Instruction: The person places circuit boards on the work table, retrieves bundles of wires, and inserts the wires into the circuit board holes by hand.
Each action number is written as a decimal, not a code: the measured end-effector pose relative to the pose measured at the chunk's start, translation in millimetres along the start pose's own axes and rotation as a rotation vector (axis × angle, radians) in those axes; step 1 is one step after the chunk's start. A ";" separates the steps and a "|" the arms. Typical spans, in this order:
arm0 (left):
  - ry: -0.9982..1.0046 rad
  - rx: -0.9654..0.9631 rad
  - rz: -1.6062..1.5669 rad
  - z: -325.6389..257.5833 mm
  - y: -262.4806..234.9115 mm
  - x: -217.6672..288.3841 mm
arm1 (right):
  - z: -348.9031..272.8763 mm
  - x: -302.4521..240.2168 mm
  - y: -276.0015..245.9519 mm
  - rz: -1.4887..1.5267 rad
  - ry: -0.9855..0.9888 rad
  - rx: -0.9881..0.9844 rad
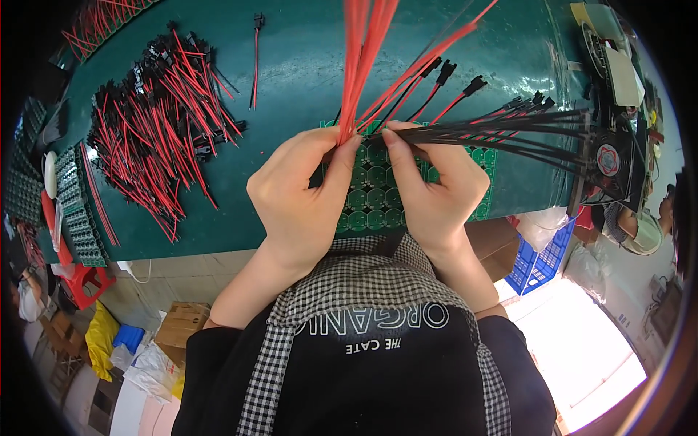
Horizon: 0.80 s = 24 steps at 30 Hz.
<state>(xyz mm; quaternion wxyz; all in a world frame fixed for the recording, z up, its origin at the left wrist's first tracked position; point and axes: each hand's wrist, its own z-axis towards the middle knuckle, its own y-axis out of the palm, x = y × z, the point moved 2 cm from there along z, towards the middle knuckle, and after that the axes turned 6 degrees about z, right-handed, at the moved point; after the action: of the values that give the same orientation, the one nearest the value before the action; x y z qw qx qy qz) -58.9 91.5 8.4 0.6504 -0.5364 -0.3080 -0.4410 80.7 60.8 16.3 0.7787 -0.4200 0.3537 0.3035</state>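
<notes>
My left hand [298, 185] is closed, thumb against fingers, around a bundle of red wires [356, 65] that fans away toward the far edge. Close beside it, my right hand [440, 182] pinches a bundle of black wires [509, 134] stretching off to the right. The two bundles meet between my fingertips, where the exact grip is hidden. Beneath both hands lies a panel of green round circuit boards [371, 200]. Several red-and-black leads with black connectors [472, 87] rest just beyond my right hand, their near ends partly covered.
A heap of red-and-black connector leads [156, 123] covers the left of the green table [291, 87]; one lead [256, 62] lies apart. More board panels [80, 211] are at the left edge. A black round fan-like device [609, 161] stands right, above a blue crate [539, 258]. Another person [643, 229] is at far right.
</notes>
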 end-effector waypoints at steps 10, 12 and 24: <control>0.086 -0.028 0.063 3.0 2.3 7.5 | 6.8 -2.2 0.7 0.008 -0.037 -0.065; 0.072 -0.036 0.066 1.8 2.0 8.9 | 8.3 -7.1 0.4 -0.020 -0.023 -0.074; -0.163 -0.120 -0.183 -1.2 -0.8 5.1 | 1.3 2.0 -16.9 0.111 0.210 -0.017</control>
<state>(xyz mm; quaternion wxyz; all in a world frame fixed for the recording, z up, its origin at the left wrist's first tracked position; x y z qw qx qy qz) -57.6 89.0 12.9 0.5470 -0.5780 -0.3803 -0.4712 95.1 54.5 22.7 0.7157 -0.4359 0.4533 0.3037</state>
